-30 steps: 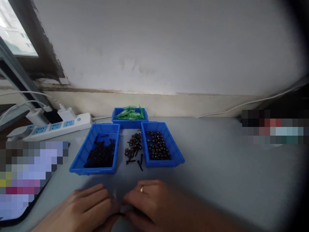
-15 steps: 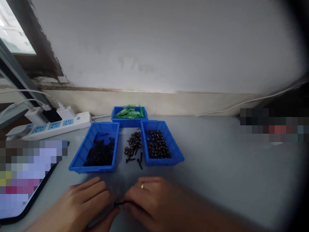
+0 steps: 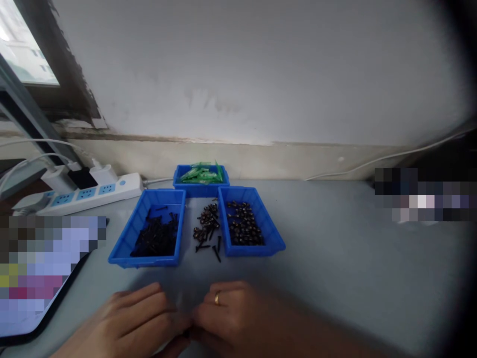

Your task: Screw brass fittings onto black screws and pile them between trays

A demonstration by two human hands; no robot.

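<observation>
My left hand [image 3: 143, 318] and my right hand [image 3: 227, 315] meet low in the middle, fingertips pressed together. Both are closed around a black screw [image 3: 189, 333], of which only a dark bit shows between the fingers. A gold ring is on a right finger. Ahead on the left, a blue tray [image 3: 143, 261] holds a heap of black screws [image 3: 158, 236]. The right blue tray [image 3: 257, 251] contains dark pieces with shiny heads [image 3: 244, 226]. Between the trays lies a loose pile of similar pieces [image 3: 206, 221], with a few black screws [image 3: 216, 253] nearest my hands.
Behind stands a smaller blue tray [image 3: 201, 190] with green plastic packets [image 3: 203, 174]. A white power strip [image 3: 89, 195] with plugged chargers lies at the left. A blurred-out screen [image 3: 44, 283] sits in front of it. A white cable [image 3: 350, 171] runs along the wall.
My hands have moved closer together and slightly lower. The black screw that showed between them is now mostly covered by my fingers. The trays shift only slightly with the view.
</observation>
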